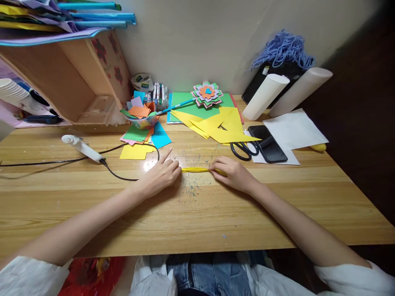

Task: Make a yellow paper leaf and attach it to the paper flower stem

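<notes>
A narrow folded strip of yellow paper (195, 169) lies flat on the wooden table (197, 213), near its middle. My left hand (162, 174) pinches the strip's left end, with the index finger stretched out above it. My right hand (233, 173) presses down on the strip's right end, fingers curled over it. Both hands rest on the tabletop.
Behind the hands lie yellow paper pieces (220, 123), black scissors (243, 150), a black phone (268, 144) and white sheets (293, 129). A paper flower (207, 94) sits on green paper. A bowl of coloured scraps (140, 117), a white glue gun (82, 148) with cable and a wooden shelf (77, 78) stand left.
</notes>
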Demonstrator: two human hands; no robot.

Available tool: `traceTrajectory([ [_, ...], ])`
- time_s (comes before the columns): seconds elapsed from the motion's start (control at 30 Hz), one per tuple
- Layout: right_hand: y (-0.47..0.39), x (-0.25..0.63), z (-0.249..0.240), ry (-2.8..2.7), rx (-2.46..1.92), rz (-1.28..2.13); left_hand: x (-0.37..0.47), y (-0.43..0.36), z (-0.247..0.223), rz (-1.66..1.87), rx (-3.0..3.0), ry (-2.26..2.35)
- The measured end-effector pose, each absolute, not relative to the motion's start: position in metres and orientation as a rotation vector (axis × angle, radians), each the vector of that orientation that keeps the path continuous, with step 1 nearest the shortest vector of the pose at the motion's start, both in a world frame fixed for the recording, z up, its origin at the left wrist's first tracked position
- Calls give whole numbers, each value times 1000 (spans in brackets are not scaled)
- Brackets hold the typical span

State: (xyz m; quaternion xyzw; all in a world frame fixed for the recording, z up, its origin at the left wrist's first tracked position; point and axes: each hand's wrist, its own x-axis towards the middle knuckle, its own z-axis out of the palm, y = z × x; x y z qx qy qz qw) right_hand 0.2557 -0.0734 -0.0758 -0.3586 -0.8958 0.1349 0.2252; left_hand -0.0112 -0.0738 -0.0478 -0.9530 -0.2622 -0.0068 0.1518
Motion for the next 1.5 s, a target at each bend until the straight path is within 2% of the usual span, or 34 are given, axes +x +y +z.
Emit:
traceTrajectory([
  [0.3,-75,265,-75,-2420,-1030,389,-9,-72,-57,-84,-2719,-861],
  [0.53,-77,269,-72,-2420,-1086,383,-9,-73,-53,3,-2682,-819],
  [0.93,-83,279,-76,-2500,-1049,225,-14,-76,-49,44,-2735,-830],
  [1.5,-84,304,-73,-2457,-1181,355,-35,-64,-57,42,-2849,-883],
])
